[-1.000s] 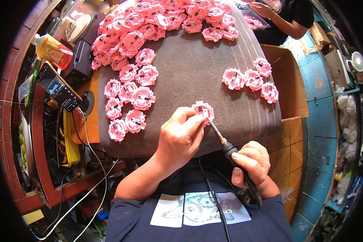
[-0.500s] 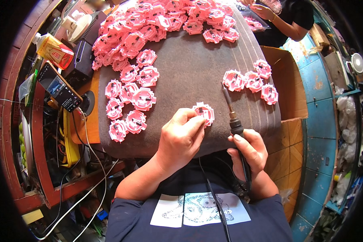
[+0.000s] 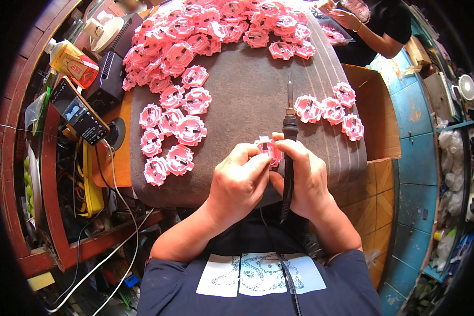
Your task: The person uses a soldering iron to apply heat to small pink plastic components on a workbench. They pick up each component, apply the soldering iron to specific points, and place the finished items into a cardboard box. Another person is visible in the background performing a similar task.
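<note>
My left hand (image 3: pixel 237 184) pinches a pink plastic piece (image 3: pixel 265 150) with a dark insert, held low over the middle of the dark mat. My right hand (image 3: pixel 305 179) grips a soldering iron (image 3: pixel 289 129) upright, its metal tip pointing away from me, and its fingertips reach beside the pink piece; whether they touch it is unclear. Loose pink pieces (image 3: pixel 189 130) form a group on the left of the mat, others (image 3: pixel 333 110) lie at the right, and a large heap (image 3: pixel 176 52) covers the far edge.
A phone (image 3: pixel 79 110) on a stand, an orange-labelled bottle (image 3: pixel 71 62), dark boxes and cables crowd the left. An open cardboard box (image 3: pixel 379 121) stands to the right, beside blue panels (image 3: pixel 416 210). At the top right, another person's hands (image 3: pixel 342 18) are above a tray.
The iron tip left the held piece, swinging right and then upright. My right hand moved up and leftward, close to my left hand and the piece.
</note>
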{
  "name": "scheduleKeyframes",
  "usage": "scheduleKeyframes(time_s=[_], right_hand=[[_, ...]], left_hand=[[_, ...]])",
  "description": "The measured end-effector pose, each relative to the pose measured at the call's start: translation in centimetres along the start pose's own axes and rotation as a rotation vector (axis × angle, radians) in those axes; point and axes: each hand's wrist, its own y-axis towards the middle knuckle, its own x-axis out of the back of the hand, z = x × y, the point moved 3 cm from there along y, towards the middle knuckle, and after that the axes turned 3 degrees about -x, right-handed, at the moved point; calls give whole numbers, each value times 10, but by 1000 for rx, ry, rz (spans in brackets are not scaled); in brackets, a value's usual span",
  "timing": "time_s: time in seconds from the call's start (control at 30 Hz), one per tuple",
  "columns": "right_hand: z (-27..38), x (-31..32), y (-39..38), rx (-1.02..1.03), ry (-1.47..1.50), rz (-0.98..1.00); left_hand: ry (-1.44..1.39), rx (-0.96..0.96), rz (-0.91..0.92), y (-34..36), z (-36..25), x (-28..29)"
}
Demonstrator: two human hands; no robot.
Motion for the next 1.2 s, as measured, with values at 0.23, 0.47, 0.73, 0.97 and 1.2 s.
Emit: scheduleKeyframes(time_s=[0.23,0.47,0.73,0.97,1.2], right_hand=[[-2,-2,0,7,-7,-1],[-3,-2,-1,10,5,-4],[-6,-4,-3,3,7,-7],[-9,-6,-6,-24,6,1],[-1,2,6,-12,-100,-38]], left_hand=[[11,-22,1,0,1,0],[14,-24,5,0,1,-1],[8,-23,-16,-1,0,0],[110,-18,-19,7,6,40],[694,135,174,17,34,94]])
